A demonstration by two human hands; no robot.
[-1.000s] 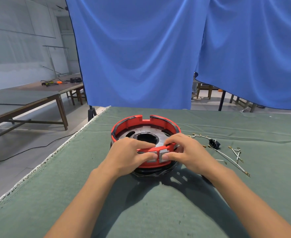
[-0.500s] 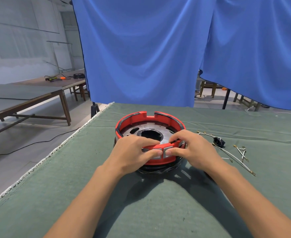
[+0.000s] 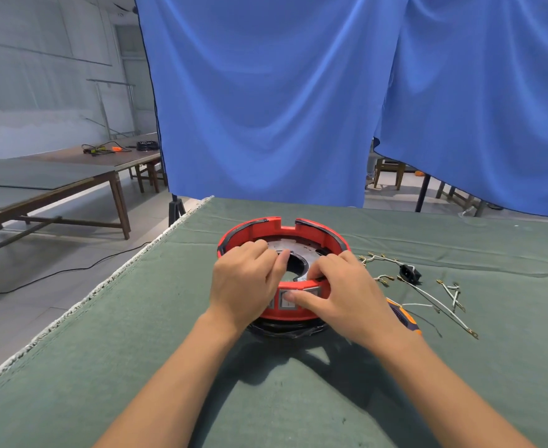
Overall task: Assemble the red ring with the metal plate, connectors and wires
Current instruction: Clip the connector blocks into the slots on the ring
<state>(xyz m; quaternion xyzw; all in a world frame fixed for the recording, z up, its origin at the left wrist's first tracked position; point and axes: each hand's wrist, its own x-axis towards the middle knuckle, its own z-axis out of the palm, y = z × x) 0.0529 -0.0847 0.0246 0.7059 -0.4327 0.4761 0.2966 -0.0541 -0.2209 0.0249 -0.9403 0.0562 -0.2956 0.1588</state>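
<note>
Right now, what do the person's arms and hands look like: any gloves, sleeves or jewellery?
Both are bare. The left hand and right hand wear no gloves, rings or watch, and both forearms show uncovered to the bottom edge of the picture, with no sleeve in view.

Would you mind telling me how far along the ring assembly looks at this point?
Done: the metal plate sits inside the red ring, and grey connectors sit in its front wall. In hand: the left hand and right hand grip that front rim. Left: the wires and black socket lie loose on the cloth.
</note>
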